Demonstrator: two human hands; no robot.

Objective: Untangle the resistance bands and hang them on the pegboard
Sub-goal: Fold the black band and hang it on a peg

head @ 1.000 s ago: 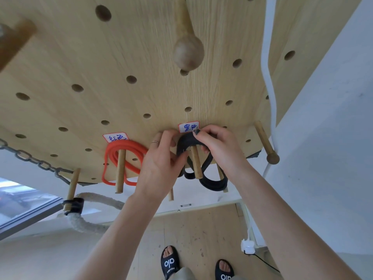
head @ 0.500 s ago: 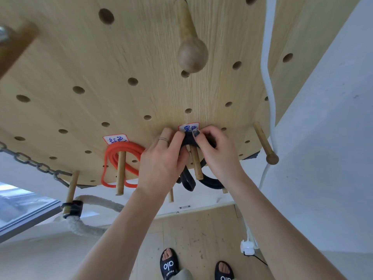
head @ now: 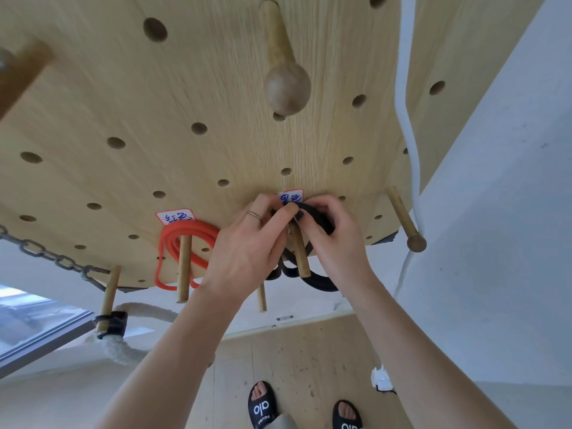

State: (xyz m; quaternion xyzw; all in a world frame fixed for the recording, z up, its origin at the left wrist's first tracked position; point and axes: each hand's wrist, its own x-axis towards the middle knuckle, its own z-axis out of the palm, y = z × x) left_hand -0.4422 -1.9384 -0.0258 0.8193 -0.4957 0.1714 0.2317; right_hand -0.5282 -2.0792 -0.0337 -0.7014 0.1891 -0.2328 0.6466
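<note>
A black resistance band hangs looped over a wooden peg on the light wooden pegboard, under a small handwritten label. My left hand and my right hand both pinch the band's top where it lies against the board at the peg's base. The band's lower loops droop below the peg. A red resistance band hangs coiled on the neighbouring peg to the left, under its own label.
A large knobbed wooden peg juts out above my hands. Another knobbed peg sticks out at right beside a white cord. A metal chain and a thick rope hang at lower left. A white wall stands close on the right.
Both hands have pushed the black band's top further up the peg to the board, and the hanging loops have drawn up a little.
</note>
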